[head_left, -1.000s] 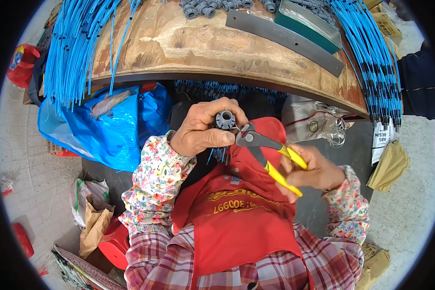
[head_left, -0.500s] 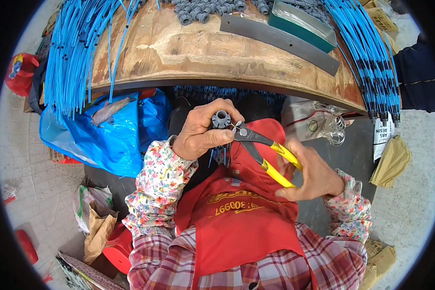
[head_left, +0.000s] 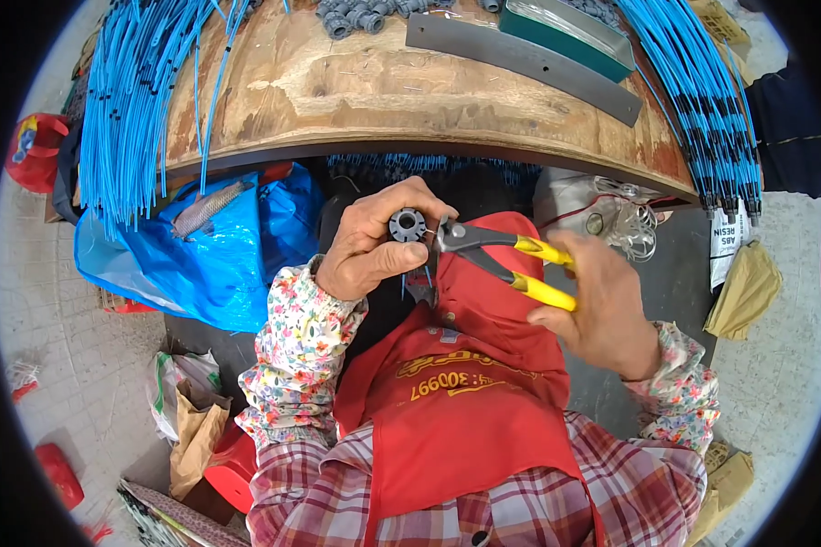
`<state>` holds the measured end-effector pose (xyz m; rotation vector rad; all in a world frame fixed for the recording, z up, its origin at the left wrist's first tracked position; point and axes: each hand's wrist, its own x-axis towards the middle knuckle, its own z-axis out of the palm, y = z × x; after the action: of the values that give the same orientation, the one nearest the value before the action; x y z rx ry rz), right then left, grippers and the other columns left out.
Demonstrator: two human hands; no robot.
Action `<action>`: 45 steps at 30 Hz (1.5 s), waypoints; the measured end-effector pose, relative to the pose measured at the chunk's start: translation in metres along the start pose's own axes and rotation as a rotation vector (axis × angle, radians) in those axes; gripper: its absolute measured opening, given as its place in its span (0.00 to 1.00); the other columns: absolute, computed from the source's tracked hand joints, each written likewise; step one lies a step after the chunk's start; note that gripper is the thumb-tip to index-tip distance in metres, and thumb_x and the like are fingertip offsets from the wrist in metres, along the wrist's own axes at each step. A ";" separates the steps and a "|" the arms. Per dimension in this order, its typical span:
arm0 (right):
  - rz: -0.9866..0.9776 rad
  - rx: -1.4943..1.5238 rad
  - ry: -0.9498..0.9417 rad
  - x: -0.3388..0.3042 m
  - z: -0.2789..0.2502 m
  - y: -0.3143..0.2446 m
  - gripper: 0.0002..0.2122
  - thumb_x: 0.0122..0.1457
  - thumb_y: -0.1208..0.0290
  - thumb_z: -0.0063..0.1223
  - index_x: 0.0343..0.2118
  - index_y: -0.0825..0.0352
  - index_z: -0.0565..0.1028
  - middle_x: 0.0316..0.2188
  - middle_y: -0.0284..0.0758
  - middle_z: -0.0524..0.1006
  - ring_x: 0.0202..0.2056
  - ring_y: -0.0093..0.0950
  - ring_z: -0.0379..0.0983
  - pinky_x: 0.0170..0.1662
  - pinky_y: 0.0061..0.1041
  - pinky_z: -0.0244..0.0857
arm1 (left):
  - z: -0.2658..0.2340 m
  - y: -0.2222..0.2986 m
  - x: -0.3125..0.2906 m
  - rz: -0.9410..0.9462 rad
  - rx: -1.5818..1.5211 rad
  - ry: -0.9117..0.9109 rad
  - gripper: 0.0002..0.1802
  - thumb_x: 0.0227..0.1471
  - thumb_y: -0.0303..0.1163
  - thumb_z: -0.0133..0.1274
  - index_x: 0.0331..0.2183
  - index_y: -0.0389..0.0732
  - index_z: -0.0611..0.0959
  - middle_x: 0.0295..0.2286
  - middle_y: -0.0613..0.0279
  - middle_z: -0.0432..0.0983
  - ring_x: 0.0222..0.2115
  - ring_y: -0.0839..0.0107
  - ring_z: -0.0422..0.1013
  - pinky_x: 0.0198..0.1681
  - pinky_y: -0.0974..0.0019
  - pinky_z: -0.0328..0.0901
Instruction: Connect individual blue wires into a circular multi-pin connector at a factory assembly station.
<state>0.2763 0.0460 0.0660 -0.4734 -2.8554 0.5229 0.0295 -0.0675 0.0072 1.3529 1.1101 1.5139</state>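
Observation:
My left hand (head_left: pixel 363 248) is closed round a dark grey plastic fitting (head_left: pixel 398 228), its notched round end and central hole turned up toward me. A thin metal wire or pin shows at the fitting's right side. In my right hand (head_left: pixel 608 305) are pliers (head_left: pixel 545 293) with yellow handles and dark metal arms. Their handles are spread, and the head is beside the wire, close to my left fingertips. Whether the jaws grip the wire is too small to tell. Both hands are above the red apron (head_left: pixel 470 410), in front of the table's edge.
On the wooden table (head_left: pixel 319 100) are grey fittings (head_left: pixel 365 20), a curved dark metal strip (head_left: pixel 520 66) and a green tray (head_left: pixel 575 41). Blue tubes hang at left (head_left: pixel 128 109) and right (head_left: pixel 702 100). A blue plastic bag (head_left: pixel 219 292) is below the table's left side.
The pliers have swung from a downward slant to a flatter angle, and my right hand has moved up and to the right. My left hand still holds the fitting, shifted slightly left.

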 end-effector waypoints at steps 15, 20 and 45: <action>0.299 1.486 -0.626 0.007 0.023 0.010 0.17 0.50 0.68 0.59 0.33 0.66 0.61 0.28 0.42 0.72 0.25 0.30 0.74 0.25 0.24 0.65 | -0.007 -0.008 -0.006 -0.013 -0.106 -0.009 0.25 0.43 0.46 0.58 0.33 0.30 0.79 0.26 0.56 0.72 0.27 0.69 0.67 0.31 0.68 0.60; 0.517 1.733 -0.846 0.007 0.024 0.016 0.15 0.54 0.64 0.55 0.34 0.67 0.62 0.24 0.43 0.73 0.27 0.31 0.76 0.25 0.24 0.66 | -0.006 -0.004 -0.004 -0.003 -0.061 -0.009 0.22 0.44 0.42 0.58 0.34 0.32 0.79 0.27 0.59 0.72 0.27 0.72 0.67 0.31 0.70 0.59; 0.550 1.676 -0.842 -0.004 0.028 0.016 0.18 0.50 0.67 0.60 0.34 0.67 0.61 0.31 0.42 0.74 0.30 0.30 0.76 0.26 0.24 0.69 | -0.001 -0.004 -0.003 0.017 -0.004 -0.052 0.23 0.44 0.45 0.57 0.33 0.32 0.79 0.25 0.58 0.71 0.26 0.70 0.68 0.30 0.69 0.60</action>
<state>0.2770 0.0500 0.0343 -0.6615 -1.5126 3.1745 0.0293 -0.0689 0.0029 1.3945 1.0654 1.4837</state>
